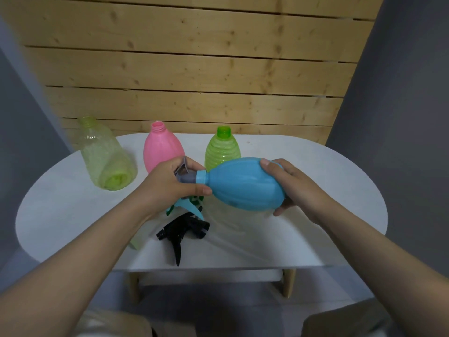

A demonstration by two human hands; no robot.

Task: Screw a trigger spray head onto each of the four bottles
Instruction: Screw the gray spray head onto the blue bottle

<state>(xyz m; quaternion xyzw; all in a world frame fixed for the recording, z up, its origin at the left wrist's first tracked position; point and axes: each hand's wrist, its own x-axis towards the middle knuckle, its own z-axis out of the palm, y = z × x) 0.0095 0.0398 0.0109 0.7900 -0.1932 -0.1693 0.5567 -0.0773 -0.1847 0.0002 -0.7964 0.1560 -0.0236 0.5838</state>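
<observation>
Blue bottle (245,183): held sideways above the table (315,190) centre, right hand (289,188) wrapped round its base, left hand (170,183) gripping the grey spray head (185,175) at its neck.
Pink bottle (161,148), green bottle (222,149), clear bottle (104,154): back edge, uncapped.
Black head (182,233), blue head (188,206): near front edge.
No legible writing.

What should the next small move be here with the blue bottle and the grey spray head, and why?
Probably twist the grey spray head further onto the blue bottle. The left hand grips the head at the bottle's neck while the right hand holds the bottle on its side above the table, so seating appears unfinished; tightness cannot be judged.
</observation>
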